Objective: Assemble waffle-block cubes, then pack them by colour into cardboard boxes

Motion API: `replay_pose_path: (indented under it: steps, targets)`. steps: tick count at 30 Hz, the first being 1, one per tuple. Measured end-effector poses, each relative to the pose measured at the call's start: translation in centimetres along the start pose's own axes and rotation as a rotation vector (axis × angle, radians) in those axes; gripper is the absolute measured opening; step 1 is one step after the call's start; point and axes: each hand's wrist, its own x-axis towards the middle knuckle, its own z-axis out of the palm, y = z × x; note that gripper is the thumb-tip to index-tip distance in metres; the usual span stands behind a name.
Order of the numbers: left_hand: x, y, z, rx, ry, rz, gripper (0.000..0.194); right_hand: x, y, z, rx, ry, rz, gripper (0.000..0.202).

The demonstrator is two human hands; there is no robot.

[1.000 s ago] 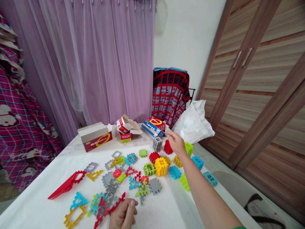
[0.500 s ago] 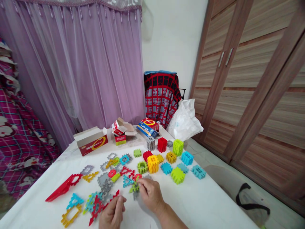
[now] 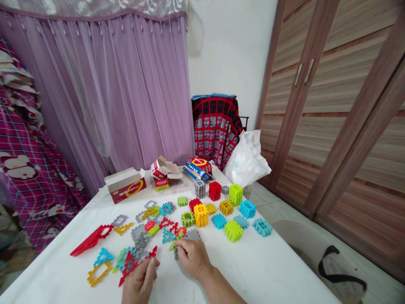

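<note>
My right hand [image 3: 194, 256] is curled, thumb and fingertips together at the edge of a green toothed building piece [image 3: 172, 245]. It partly covers that piece and the grey one beneath; whether it grips either I cannot make out. My left hand [image 3: 139, 279] is closed low in view, thumb over the fingers, beside red triangular building pieces [image 3: 129, 267]. What it pinches, if anything, is hidden. Ahead of the right hand lie a blue triangle piece [image 3: 168, 235], a red round piece [image 3: 181, 232] and a grey square piece [image 3: 193, 234].
Stacked square pieces, such as a yellow stack [image 3: 201, 215] and a green stack [image 3: 236, 194], stand at right. A long red piece [image 3: 87, 244] lies at left. Opened boxes [image 3: 128, 190] sit at the back. A white bag [image 3: 248, 160] is beyond the table's right edge.
My right hand has shifted slightly left and covers more of the green piece. My left hand has moved a little left, nearer the red triangular pieces. The camera view has shifted slightly.
</note>
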Motion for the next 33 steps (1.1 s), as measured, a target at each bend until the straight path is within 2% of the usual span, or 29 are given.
replay_pose_path:
  steps: [6,10,13,15,18,21,26,33]
  targets:
    - [-0.4,0.7,-2.4,0.177,0.021,0.113,0.055,-0.2,0.2,-0.3,0.044,0.089,-0.073,0.029]
    - [0.4,0.4,-5.1,0.325,0.048,0.157,0.054,-0.3,0.4,-0.4,0.065,0.126,-0.161,0.030]
    - [2.2,0.3,-7.6,0.535,0.029,0.093,0.046,-0.3,0.2,-0.4,0.054,0.142,-0.228,0.030]
    - [4.0,0.3,-9.1,0.712,-0.064,-0.034,0.035,-0.4,0.0,-0.4,0.049,0.146,-0.260,0.030]
    - [7.5,0.2,-10.6,0.806,-0.108,-0.103,0.031,-0.4,-0.2,-0.4,0.050,0.147,-0.279,0.031]
    - [11.0,-0.2,-10.9,0.908,-0.142,-0.135,0.034,-0.4,0.0,-0.6,0.033,0.159,-0.281,0.031]
    - [15.8,-0.9,-10.2,1.041,-0.215,-0.170,0.030,-0.3,0.7,-0.7,0.011,0.182,-0.272,0.030]
    - [18.9,-1.9,-8.6,1.056,-0.278,-0.288,0.040,0.0,1.0,-0.5,0.026,0.159,-0.255,0.029]
